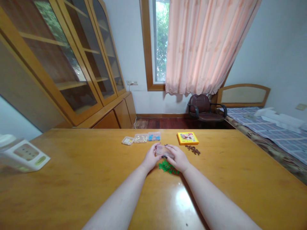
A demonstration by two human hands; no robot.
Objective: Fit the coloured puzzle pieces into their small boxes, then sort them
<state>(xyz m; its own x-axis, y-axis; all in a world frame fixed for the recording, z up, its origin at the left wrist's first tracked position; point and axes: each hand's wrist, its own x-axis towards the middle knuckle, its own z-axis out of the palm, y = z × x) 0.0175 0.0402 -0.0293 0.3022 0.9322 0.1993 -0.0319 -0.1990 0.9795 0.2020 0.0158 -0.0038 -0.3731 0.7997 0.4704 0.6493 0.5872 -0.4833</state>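
Between my two hands is a small clear plastic box (163, 151), gripped at both ends. My left hand (152, 157) closes round its left side, thumb along the near edge. My right hand (178, 158) holds the right side, with fingers over the top and dark nails showing. Just below the box lies a loose pile of small green pieces (166, 166), partly hidden by my right hand. Past my left hand stand a clear box with blue pieces (154, 136), a clear box with whitish pieces (140, 138) and a smaller clear tray (128, 141).
A yellow box (187, 138) lies at the table's far side, with small brown pieces (193, 149) in front of it. At the left stands a white and clear container (22, 155). Beyond the wooden table (96, 179) are a chair (202, 107), a bed (263, 124) and a glass-door cabinet (93, 57).
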